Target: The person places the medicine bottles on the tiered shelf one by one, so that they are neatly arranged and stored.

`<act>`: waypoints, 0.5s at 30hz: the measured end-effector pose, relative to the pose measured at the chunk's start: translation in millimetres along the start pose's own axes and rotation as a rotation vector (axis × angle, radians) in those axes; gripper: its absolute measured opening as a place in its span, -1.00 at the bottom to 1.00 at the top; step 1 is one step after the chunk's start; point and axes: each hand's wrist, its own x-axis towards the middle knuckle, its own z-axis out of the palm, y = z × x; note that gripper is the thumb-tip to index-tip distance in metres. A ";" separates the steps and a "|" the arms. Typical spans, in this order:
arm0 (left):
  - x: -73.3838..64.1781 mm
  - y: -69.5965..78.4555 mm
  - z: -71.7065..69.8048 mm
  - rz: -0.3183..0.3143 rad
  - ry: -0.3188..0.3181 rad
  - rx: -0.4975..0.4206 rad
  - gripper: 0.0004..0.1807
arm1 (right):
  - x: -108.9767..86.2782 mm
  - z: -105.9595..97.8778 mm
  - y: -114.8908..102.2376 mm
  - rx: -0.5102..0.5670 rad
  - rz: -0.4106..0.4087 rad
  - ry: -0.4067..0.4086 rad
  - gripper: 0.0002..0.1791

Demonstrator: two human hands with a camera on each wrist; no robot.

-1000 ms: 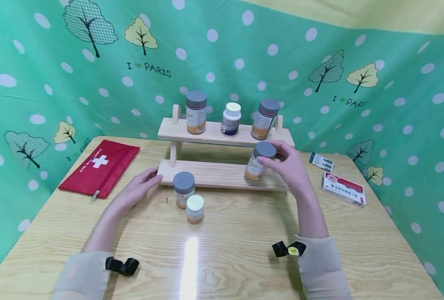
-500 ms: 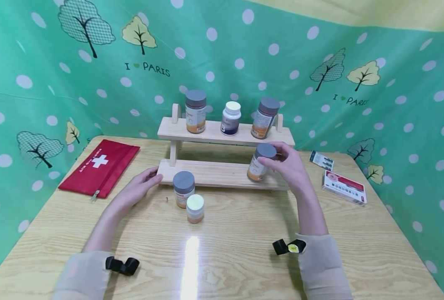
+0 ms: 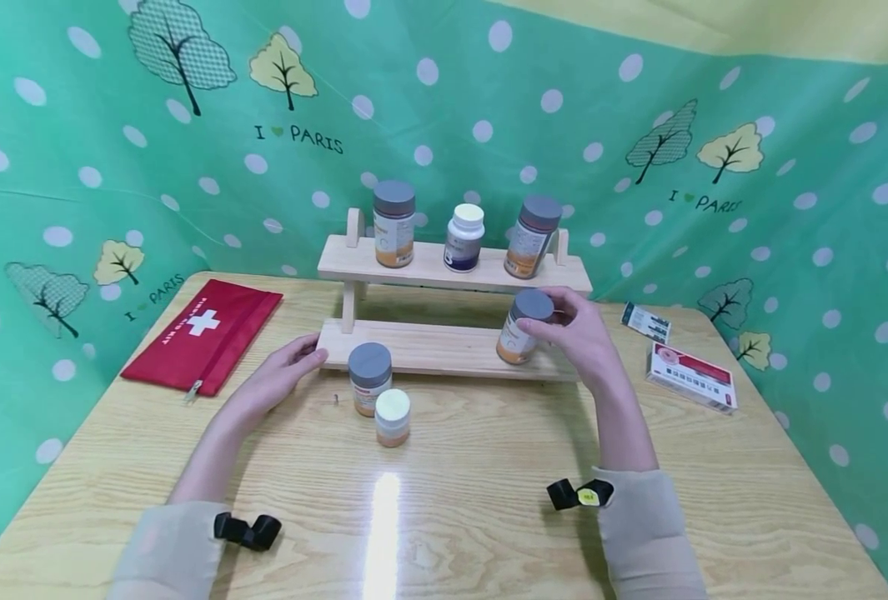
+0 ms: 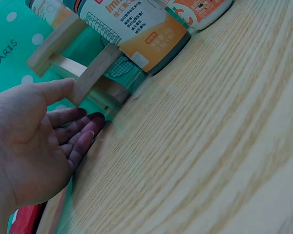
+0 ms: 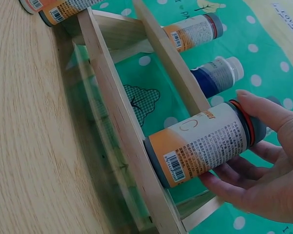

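A two-tier wooden display rack (image 3: 428,346) stands at the table's back. My left hand (image 3: 282,371) holds its lower board by the left end; in the left wrist view the thumb (image 4: 61,91) lies against that end, other fingers loosely curled beneath. My right hand (image 3: 586,337) grips a grey-capped supplement bottle (image 3: 517,337) near its cap, from the right. The right wrist view shows its orange-and-white label, and its base meets the lower board. The upper board bears a grey-capped bottle (image 3: 394,233), a white-capped bottle (image 3: 464,240) and another grey-capped bottle (image 3: 531,242).
Before the rack's left part stand a grey-capped bottle (image 3: 371,382) and a small white-capped bottle (image 3: 393,421). A red first aid pouch (image 3: 203,337) lies at left. Two medicine boxes, a small one (image 3: 646,322) and a red-and-white one (image 3: 691,377), lie at right.
My right hand and its bottle have shifted slightly right and down along the lower board. My left hand keeps its place at the rack's end.
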 end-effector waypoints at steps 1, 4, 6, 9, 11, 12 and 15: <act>-0.2 0.0 0.4 0.001 -0.001 -0.003 -0.11 | -0.3 0.0 0.3 0.002 0.001 -0.001 -0.32; -0.6 0.0 1.3 0.002 -0.003 -0.009 -0.11 | -0.5 -0.4 1.9 0.010 0.001 -0.005 -0.33; -1.0 -0.2 1.8 0.001 -0.002 -0.008 -0.11 | -0.5 -0.7 3.1 0.015 -0.002 -0.009 -0.33; -1.4 -0.8 2.4 0.004 0.003 0.002 -0.11 | -0.7 -0.7 4.6 0.028 -0.008 -0.020 -0.34; -1.7 -1.4 2.7 0.007 0.008 0.007 -0.11 | -1.1 -0.4 5.1 0.037 -0.010 -0.026 -0.34; -1.9 -1.8 2.9 0.009 0.010 0.008 -0.12 | -1.3 -0.3 5.3 0.040 -0.012 -0.028 -0.34; -2.5 -2.5 3.5 0.009 0.016 0.012 -0.11 | -1.9 -0.1 5.4 0.044 -0.015 -0.033 -0.31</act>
